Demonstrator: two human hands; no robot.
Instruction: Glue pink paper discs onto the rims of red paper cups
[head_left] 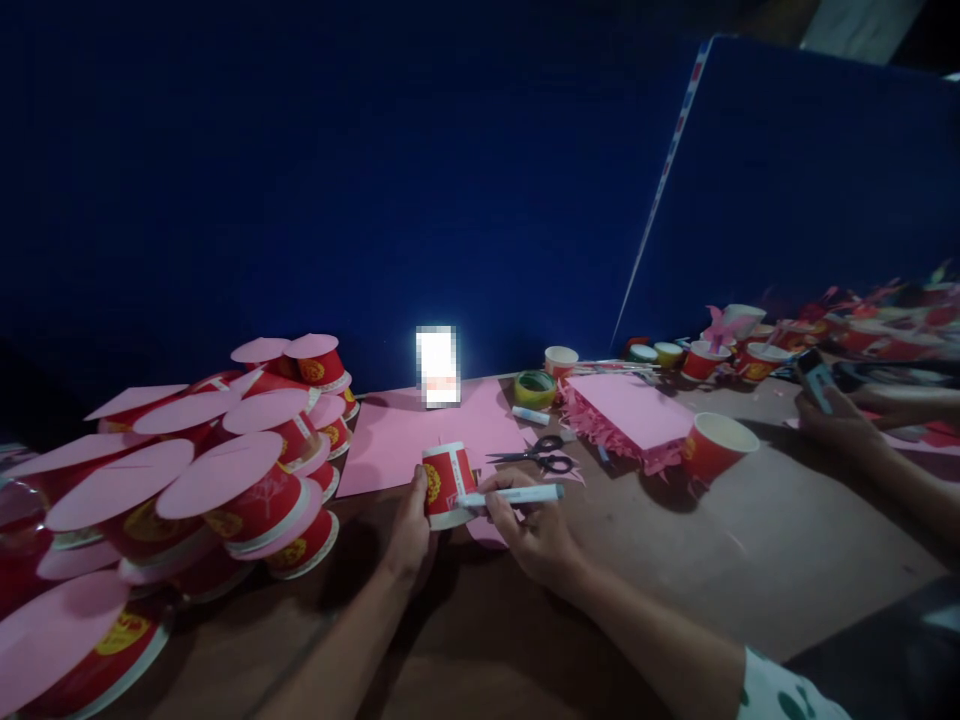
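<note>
1. While the left hand point(411, 525) clasps a red paper cup point(444, 488) left of the scissors point(533, 457), the right hand point(538, 538) pinches a marker point(521, 495) at its side.
2. Marking seems underway; the next stroke needs a steady cup.

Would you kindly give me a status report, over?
Left hand holding red cup. Right hand holding white marker, tip at cup. Scissors just beyond, not blocking.
</note>
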